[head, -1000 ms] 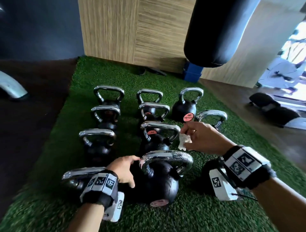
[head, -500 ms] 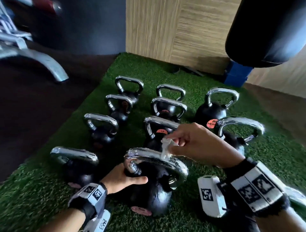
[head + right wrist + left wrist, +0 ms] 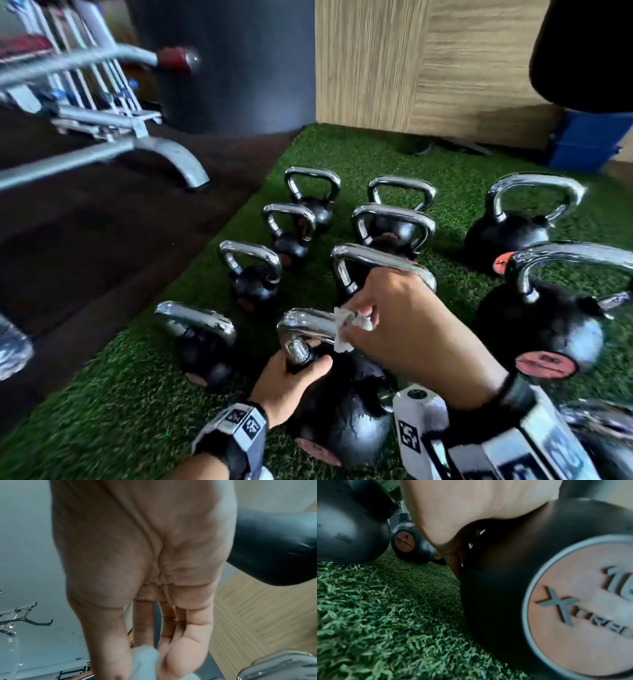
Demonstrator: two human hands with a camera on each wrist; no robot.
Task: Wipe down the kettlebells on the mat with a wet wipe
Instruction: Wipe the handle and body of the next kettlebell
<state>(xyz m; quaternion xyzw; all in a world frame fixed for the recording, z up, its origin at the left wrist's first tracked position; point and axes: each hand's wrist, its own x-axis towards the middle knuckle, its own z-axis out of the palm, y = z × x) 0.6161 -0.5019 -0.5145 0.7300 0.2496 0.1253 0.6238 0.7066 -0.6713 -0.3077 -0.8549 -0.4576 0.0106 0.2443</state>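
Several black kettlebells with chrome handles stand on the green turf mat [image 3: 137, 394]. The nearest kettlebell [image 3: 342, 431] sits in the front middle, its orange badge [image 3: 583, 609] filling the left wrist view. My left hand [image 3: 294, 377] grips the left leg of its chrome handle [image 3: 305, 325]. My right hand [image 3: 404, 325] pinches a crumpled white wet wipe [image 3: 349, 329] and holds it against the top of that handle. In the right wrist view the wipe [image 3: 145, 661] shows between thumb and fingers.
A grey bench frame [image 3: 113, 147] stands on the dark floor to the left. A wooden wall panel [image 3: 428, 68] and a blue box [image 3: 585, 144] lie behind the mat. A black punching bag [image 3: 582, 51] hangs at top right. A large kettlebell [image 3: 544, 325] stands close on the right.
My left hand moved from the kettlebell's body to grip the handle's left leg. My right hand brought the wipe down onto the handle. The view swung left.
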